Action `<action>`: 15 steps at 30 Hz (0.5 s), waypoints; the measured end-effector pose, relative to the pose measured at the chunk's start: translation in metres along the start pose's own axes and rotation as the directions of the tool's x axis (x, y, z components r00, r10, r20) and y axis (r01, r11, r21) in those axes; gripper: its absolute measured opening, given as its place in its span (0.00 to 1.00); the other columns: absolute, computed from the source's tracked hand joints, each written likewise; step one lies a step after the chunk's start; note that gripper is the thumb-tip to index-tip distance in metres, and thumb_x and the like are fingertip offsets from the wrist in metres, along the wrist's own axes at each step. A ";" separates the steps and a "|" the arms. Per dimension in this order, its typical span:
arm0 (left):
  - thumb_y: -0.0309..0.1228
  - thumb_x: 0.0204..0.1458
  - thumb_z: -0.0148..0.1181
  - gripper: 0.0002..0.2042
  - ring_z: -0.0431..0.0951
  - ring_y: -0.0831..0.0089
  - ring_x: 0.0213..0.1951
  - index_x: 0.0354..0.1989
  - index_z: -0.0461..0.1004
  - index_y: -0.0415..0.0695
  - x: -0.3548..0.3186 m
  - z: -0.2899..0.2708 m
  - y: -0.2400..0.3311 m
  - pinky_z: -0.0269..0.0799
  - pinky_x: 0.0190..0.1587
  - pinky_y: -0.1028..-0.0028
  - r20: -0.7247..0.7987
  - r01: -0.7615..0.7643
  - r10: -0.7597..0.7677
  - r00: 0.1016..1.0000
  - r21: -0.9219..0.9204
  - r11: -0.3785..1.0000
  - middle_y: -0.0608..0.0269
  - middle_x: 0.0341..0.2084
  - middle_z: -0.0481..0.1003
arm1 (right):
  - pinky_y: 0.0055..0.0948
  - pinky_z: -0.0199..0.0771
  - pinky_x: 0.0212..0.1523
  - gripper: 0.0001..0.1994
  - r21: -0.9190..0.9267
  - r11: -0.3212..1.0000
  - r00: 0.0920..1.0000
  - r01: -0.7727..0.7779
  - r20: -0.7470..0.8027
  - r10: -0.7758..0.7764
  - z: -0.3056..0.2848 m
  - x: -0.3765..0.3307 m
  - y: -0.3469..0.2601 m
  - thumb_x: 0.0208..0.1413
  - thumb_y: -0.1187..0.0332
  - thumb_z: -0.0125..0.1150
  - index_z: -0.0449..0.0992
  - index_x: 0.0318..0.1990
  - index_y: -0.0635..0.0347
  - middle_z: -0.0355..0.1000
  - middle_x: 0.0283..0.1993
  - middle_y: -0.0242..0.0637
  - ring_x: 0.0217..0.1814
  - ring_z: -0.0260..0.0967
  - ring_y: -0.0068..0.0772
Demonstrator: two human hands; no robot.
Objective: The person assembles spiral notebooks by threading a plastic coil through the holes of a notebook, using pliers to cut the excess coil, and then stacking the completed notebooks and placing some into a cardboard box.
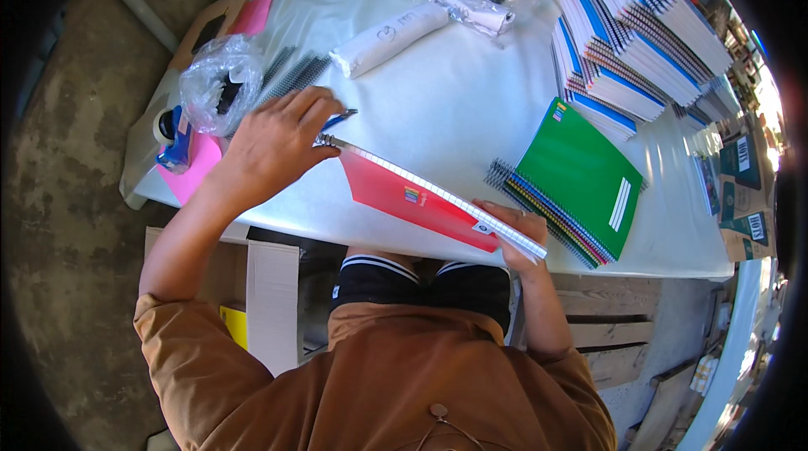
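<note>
A red-covered notebook (404, 199) is held tilted above the table's near edge, its white page edge facing up. My right hand (520, 230) grips its right end, with fingers behind and thumb at the near side. At the other end my left hand (282, 141) is closed, its thumb and fingertips at a short dark spiral coil (326, 140) on the notebook's corner. A slim dark-blue object (339, 119) shows just beyond those fingers; its kind and whether the hand holds it cannot be made out.
Green-covered spiral notebooks (581, 173) are stacked at right, before tall piles of notebooks (640, 39). Black coils (299, 72), a plastic bag (220, 85), a blue tape dispenser (175, 146) and pink sheets (195, 172) lie left. A white wrapped roll (391, 39) lies farther back. An open cardboard box (271, 304) stands below the table.
</note>
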State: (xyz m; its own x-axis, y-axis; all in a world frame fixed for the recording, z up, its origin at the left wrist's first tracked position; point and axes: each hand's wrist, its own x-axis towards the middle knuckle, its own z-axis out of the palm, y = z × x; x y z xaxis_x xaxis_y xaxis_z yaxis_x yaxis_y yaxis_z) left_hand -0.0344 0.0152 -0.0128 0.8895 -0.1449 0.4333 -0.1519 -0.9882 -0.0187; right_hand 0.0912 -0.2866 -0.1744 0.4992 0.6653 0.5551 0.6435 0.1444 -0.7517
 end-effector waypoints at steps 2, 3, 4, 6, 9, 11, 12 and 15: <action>0.28 0.38 0.66 0.12 0.75 0.61 0.36 0.32 0.72 0.41 -0.002 -0.009 -0.005 0.70 0.38 0.66 0.235 0.051 -0.045 0.971 -0.018 0.999 0.63 0.31 0.73 | 0.30 0.75 0.44 0.23 0.019 1.000 1.000 -0.004 -0.008 0.004 -0.001 0.003 -0.005 0.54 0.53 0.54 0.75 0.43 0.68 0.75 0.42 0.50 0.42 0.75 0.41; 0.28 0.38 0.66 0.13 0.75 0.62 0.37 0.34 0.72 0.41 -0.002 -0.013 -0.006 0.70 0.38 0.66 0.459 0.106 -0.085 0.884 -0.020 0.994 0.63 0.31 0.73 | 0.30 0.75 0.44 0.27 0.041 0.999 1.000 -0.007 -0.014 0.007 -0.001 0.005 -0.008 0.54 0.48 0.53 0.75 0.42 0.69 0.75 0.42 0.50 0.43 0.75 0.42; 0.28 0.38 0.66 0.13 0.75 0.62 0.37 0.34 0.72 0.41 0.000 -0.013 -0.004 0.70 0.38 0.66 0.459 0.103 -0.081 0.885 -0.023 0.994 0.63 0.31 0.73 | 0.30 0.75 0.44 0.27 0.038 0.999 1.000 -0.009 -0.016 0.010 0.000 0.004 -0.006 0.54 0.48 0.53 0.75 0.42 0.69 0.75 0.42 0.50 0.43 0.75 0.42; 0.27 0.40 0.64 0.11 0.75 0.62 0.35 0.34 0.73 0.42 0.006 -0.013 0.003 0.70 0.36 0.66 0.328 0.022 -0.058 0.943 0.113 0.993 0.62 0.31 0.74 | 0.32 0.75 0.45 0.30 0.079 0.996 0.999 0.039 -0.027 -0.037 0.000 0.002 -0.003 0.54 0.45 0.51 0.75 0.42 0.69 0.74 0.41 0.52 0.43 0.75 0.43; 0.27 0.41 0.63 0.09 0.75 0.63 0.33 0.32 0.73 0.42 -0.006 -0.004 -0.001 0.69 0.34 0.67 0.144 -0.001 0.011 0.990 -0.075 0.997 0.62 0.30 0.73 | 0.33 0.75 0.46 0.32 0.052 0.999 1.000 -0.015 -0.018 0.016 -0.002 0.004 -0.008 0.52 0.42 0.52 0.75 0.43 0.70 0.74 0.41 0.53 0.44 0.75 0.44; 0.27 0.41 0.63 0.08 0.75 0.63 0.33 0.31 0.73 0.42 -0.002 -0.008 -0.003 0.69 0.34 0.67 0.245 0.027 -0.009 0.970 -0.072 0.997 0.62 0.30 0.73 | 0.33 0.75 0.46 0.31 0.080 0.997 1.000 -0.012 -0.015 0.014 0.001 0.001 -0.008 0.52 0.43 0.52 0.75 0.42 0.70 0.74 0.41 0.53 0.44 0.75 0.44; 0.27 0.41 0.63 0.08 0.75 0.62 0.32 0.31 0.74 0.42 0.001 -0.010 -0.001 0.69 0.34 0.67 0.341 0.051 -0.026 0.940 -0.067 0.996 0.61 0.30 0.74 | 0.33 0.75 0.46 0.30 0.106 0.994 1.000 -0.010 -0.014 0.011 0.002 0.000 -0.009 0.53 0.44 0.53 0.75 0.42 0.70 0.74 0.41 0.53 0.44 0.75 0.44; 0.27 0.42 0.62 0.07 0.75 0.61 0.32 0.30 0.74 0.42 0.005 -0.011 0.005 0.70 0.34 0.67 0.223 -0.017 0.021 0.975 -0.019 1.000 0.60 0.29 0.74 | 0.27 0.72 0.48 0.15 0.129 0.991 0.999 0.023 -0.032 -0.019 0.005 -0.004 -0.008 0.48 0.70 0.59 0.76 0.45 0.65 0.73 0.47 0.48 0.48 0.73 0.40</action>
State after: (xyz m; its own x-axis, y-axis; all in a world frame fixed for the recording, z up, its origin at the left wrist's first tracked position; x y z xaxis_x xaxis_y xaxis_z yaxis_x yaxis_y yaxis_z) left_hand -0.0355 0.0101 -0.0008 0.9599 -0.1725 0.2209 -0.1748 -0.9846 -0.0093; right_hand 0.0813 -0.2871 -0.1720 0.5056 0.6386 0.5802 0.5743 0.2528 -0.7787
